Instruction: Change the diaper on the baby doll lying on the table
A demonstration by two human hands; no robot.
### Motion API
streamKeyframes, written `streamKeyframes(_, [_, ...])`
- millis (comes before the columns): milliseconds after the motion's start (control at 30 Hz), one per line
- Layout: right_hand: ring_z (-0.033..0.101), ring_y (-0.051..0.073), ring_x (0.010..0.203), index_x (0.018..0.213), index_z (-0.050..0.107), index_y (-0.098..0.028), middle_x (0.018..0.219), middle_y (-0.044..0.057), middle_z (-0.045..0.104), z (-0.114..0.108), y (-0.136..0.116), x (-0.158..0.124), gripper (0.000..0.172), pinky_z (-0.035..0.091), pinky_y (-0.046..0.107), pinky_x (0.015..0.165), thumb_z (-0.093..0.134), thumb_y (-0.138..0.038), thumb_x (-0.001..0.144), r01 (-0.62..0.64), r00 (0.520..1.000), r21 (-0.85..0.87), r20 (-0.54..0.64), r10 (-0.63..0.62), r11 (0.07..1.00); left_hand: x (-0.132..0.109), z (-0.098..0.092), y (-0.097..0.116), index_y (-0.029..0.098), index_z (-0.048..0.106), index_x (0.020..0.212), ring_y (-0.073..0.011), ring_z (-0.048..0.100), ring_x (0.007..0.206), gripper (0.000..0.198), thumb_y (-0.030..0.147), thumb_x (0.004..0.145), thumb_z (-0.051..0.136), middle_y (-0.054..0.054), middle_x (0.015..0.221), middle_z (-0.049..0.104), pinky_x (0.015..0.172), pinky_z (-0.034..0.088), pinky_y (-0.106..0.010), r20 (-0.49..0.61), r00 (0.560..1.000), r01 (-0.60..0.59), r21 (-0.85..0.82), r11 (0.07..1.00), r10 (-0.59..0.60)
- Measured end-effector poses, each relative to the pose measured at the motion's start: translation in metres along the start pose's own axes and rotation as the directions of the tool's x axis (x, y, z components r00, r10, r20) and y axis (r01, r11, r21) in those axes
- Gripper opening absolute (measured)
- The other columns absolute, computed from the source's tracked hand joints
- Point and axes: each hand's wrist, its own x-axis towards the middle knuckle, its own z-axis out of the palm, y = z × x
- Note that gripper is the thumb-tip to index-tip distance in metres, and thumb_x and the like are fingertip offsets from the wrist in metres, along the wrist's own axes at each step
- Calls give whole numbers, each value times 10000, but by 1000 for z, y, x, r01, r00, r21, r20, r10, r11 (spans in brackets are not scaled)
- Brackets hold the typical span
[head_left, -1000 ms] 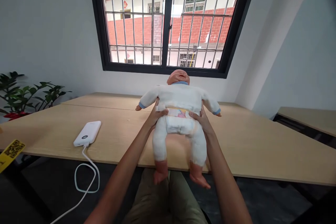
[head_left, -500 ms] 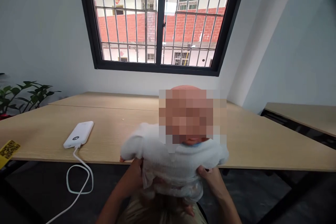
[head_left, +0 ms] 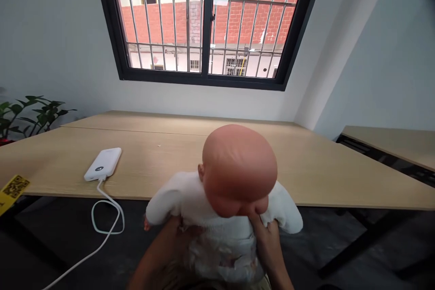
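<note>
A bald baby doll (head_left: pixel 239 163) in a white long-sleeved top (head_left: pixel 190 195) and a pale diaper-like bottom (head_left: pixel 224 260) is upright above my lap, at the table's front edge. Its head is tipped forward over its chest. My left hand (head_left: pixel 176 233) grips the torso below the arm on the left; that hand is partly blurred and its fingertips are hidden. On the other side my right hand (head_left: pixel 267 238) is closed around the torso, thumb in front, just beneath the doll's head. Both doll arms hang out to the sides over my hands.
The wooden table (head_left: pixel 326 176) spans the view ahead. On its left lies a white power bank (head_left: pixel 103 164), whose white cable (head_left: pixel 107 235) drops over the edge. A yellow tag (head_left: pixel 14 192), a plant (head_left: pixel 44 115) and a barred window (head_left: pixel 207 22) are around it.
The doll has moved down and closer to me, and its head has tipped forward. Both hands keep their hold on its torso. The camera view has tilted slightly downward.
</note>
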Motion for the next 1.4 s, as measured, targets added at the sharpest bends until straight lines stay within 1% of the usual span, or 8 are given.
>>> streamKeyframes(300, [628, 324, 1142, 957, 758, -121, 1036, 127, 746, -1, 18, -19, 512, 479, 436, 1021, 794, -528, 648, -90, 991, 60, -92, 96, 994, -4, -6, 5, 177, 653, 947, -240, 640, 788, 445, 588, 781, 610, -72, 813, 675, 674, 558, -316, 165, 984, 88, -157, 984, -62])
streamKeyframes(733, [549, 300, 1265, 1212, 651, -115, 1166, 117, 705, 7, 2, -30, 612, 391, 410, 1105, 690, -530, 764, 45, 936, -40, -349, -56, 998, -16, -32, 51, 212, 664, 899, -204, 664, 834, 205, 380, 902, 546, -37, 856, 704, 720, 528, -265, -85, 980, -174, 87, 981, 181])
streamKeyframes(800, [530, 306, 1287, 1225, 634, -100, 1189, 127, 694, 7, 3, -30, 623, 404, 408, 1093, 675, -530, 776, 73, 911, -48, -403, -86, 996, -23, -21, 57, 202, 600, 839, -170, 613, 734, 170, 321, 935, 525, -19, 754, 642, 675, 499, -260, -347, 876, -300, 148, 942, 334])
streamKeyframes(867, [529, 336, 1282, 1217, 623, -64, 1237, 160, 665, 8, 4, -30, 677, 418, 430, 1079, 673, -562, 761, 36, 886, -22, -462, -42, 999, -30, -4, 59, 200, 508, 751, -148, 525, 625, 219, 294, 949, 505, 3, 637, 538, 609, 454, -261, -492, 655, -514, 267, 815, 574])
streamKeyframes(933, [511, 367, 1295, 1226, 605, -37, 1325, 189, 602, 8, 5, -31, 750, 410, 459, 1086, 671, -602, 737, -9, 849, 19, -528, 18, 1000, -35, 14, 54, 199, 470, 709, -143, 474, 579, 274, 330, 939, 544, 14, 577, 493, 587, 424, -274, -398, 488, -667, 404, 626, 777])
streamKeyframes(967, [488, 379, 1314, 1241, 591, -30, 1377, 197, 556, 8, 5, -32, 787, 396, 470, 1099, 671, -617, 723, -13, 831, 42, -555, 34, 999, -37, 23, 51, 195, 484, 710, -148, 481, 583, 285, 357, 923, 582, 9, 578, 518, 606, 427, -289, -320, 462, -692, 454, 562, 827])
streamKeyframes(1167, [343, 389, 1417, 1338, 514, -22, 1520, 187, 375, 8, 3, -33, 885, 344, 463, 1151, 657, -628, 710, 51, 793, 55, -609, -7, 997, -33, 44, 27, 182, 604, 839, -178, 587, 725, 146, 293, 860, 696, -32, 762, 667, 762, 441, -336, -235, 596, -600, 505, 621, 767])
streamKeyframes(1400, [429, 397, 1360, 1304, 556, -3, 1466, 218, 448, 6, 11, -34, 833, 378, 486, 1121, 644, -612, 744, -23, 755, 74, -652, 66, 997, -33, 36, 26, 179, 573, 853, -177, 555, 824, 144, 38, 847, 544, -41, 810, 615, 782, 478, -332, -322, 606, -623, 375, 686, 727])
